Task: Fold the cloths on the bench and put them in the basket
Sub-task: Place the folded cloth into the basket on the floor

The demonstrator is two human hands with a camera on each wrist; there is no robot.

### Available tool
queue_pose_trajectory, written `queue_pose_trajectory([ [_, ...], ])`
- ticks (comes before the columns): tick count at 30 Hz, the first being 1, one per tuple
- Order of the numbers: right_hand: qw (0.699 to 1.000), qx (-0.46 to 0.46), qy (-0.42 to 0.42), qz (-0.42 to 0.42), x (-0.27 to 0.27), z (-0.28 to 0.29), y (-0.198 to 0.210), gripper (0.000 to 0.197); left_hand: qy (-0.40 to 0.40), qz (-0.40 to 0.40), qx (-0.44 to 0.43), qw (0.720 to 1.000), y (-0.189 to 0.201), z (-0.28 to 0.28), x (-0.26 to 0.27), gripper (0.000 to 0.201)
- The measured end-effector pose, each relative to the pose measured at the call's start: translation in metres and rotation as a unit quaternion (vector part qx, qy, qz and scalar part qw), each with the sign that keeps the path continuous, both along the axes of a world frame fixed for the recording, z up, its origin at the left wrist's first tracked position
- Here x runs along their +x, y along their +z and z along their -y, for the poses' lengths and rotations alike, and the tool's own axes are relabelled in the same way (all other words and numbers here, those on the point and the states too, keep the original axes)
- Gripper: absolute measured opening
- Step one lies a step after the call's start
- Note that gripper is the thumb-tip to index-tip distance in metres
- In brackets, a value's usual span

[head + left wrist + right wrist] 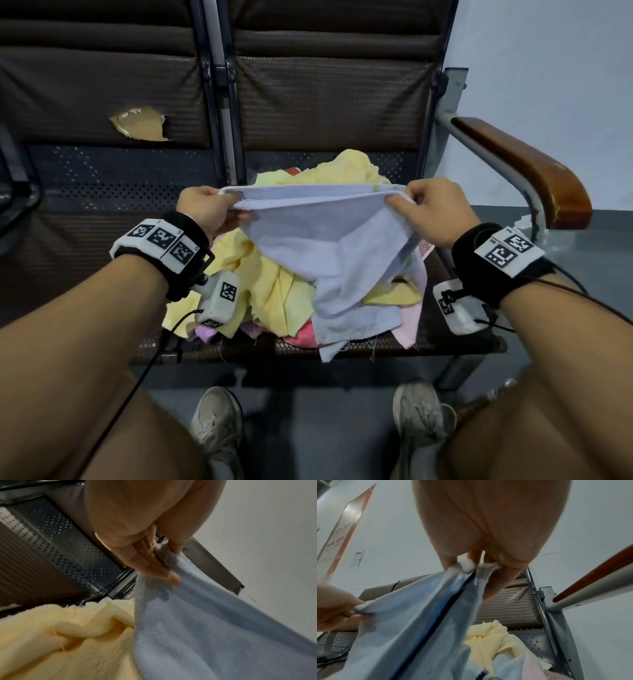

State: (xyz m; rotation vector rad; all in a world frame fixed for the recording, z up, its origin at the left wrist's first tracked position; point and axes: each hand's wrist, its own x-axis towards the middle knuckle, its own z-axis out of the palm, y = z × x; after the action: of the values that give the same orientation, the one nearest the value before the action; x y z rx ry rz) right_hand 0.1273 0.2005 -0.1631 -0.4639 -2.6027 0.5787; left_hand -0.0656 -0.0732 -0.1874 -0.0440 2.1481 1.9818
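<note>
Left hand [205,209] and right hand [430,212] each pinch two corners of a pale blue cloth [329,253], fingers curled tight. It hangs doubled above the near cloth pile [274,291], likely to square its edges.

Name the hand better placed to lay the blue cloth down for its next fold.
Left, probably. Both hands pinch the light blue cloth at its top corners; the left hand hangs beside the bare bench seat, while the right hand sits by the armrest.
</note>
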Motion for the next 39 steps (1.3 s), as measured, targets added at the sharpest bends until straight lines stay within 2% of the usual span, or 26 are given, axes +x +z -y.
queue_pose_trajectory([
  [4,0.999,-0.013,0.044,0.028,0.002,0.000,0.000,0.052,0.007,-0.015,0.035,0.999,0.005,0.005,-0.001,0.020],
  [7,0.996,-0.006,0.061,0.059,0.005,-0.001,-0.004,0.025,-0.042,-0.030,0.057,0.997,0.003,0.010,0.002,0.028],
  [8,0.996,-0.006,0.063,0.068,0.006,-0.001,-0.006,0.018,-0.053,-0.032,0.053,0.997,0.003,0.012,0.002,0.028],
  [11,0.992,0.029,0.056,0.107,0.005,-0.005,-0.010,0.020,-0.047,-0.024,0.028,0.998,0.001,0.014,-0.002,0.026],
  [13,0.992,0.037,0.032,0.114,0.004,-0.005,-0.009,0.021,-0.045,-0.055,-0.032,0.997,0.002,0.013,-0.003,0.030],
  [15,0.996,0.023,0.001,0.087,0.001,-0.002,-0.006,0.019,-0.052,-0.089,-0.074,0.992,0.007,0.009,0.001,0.025],
  [16,0.998,0.014,-0.014,0.067,-0.001,0.000,-0.003,0.018,-0.056,-0.090,-0.066,0.992,0.012,0.007,0.006,0.022],
  [18,0.999,-0.017,-0.033,0.027,-0.003,0.002,0.006,0.023,-0.073,-0.065,-0.010,0.995,0.024,0.004,0.014,0.025],
  [20,0.996,-0.070,-0.049,-0.022,-0.002,-0.001,0.022,0.029,-0.129,-0.064,0.055,0.988,0.036,0.005,0.019,0.032],
  [23,0.991,-0.107,-0.049,-0.059,0.002,-0.009,0.052,0.030,-0.181,-0.151,0.035,0.971,0.061,0.008,0.021,0.035],
  [27,0.992,-0.113,0.008,-0.053,0.008,-0.014,0.097,0.036,-0.161,-0.244,-0.023,0.956,0.106,0.011,0.015,0.029],
  [31,0.973,-0.210,0.033,-0.093,0.008,-0.010,0.143,0.030,-0.100,-0.329,-0.039,0.938,0.151,0.015,0.011,0.022],
  [34,0.958,-0.254,0.042,-0.126,0.007,-0.001,0.175,0.031,-0.071,-0.342,0.024,0.937,0.179,0.013,0.010,0.040],
  [36,0.954,-0.264,0.032,-0.139,0.005,0.005,0.190,0.037,-0.050,-0.340,0.054,0.938,0.192,0.010,0.008,0.044],
  [39,0.952,-0.276,0.004,-0.134,-0.002,0.010,0.205,0.034,-0.012,-0.315,0.048,0.948,0.199,0.004,-0.001,0.055],
])
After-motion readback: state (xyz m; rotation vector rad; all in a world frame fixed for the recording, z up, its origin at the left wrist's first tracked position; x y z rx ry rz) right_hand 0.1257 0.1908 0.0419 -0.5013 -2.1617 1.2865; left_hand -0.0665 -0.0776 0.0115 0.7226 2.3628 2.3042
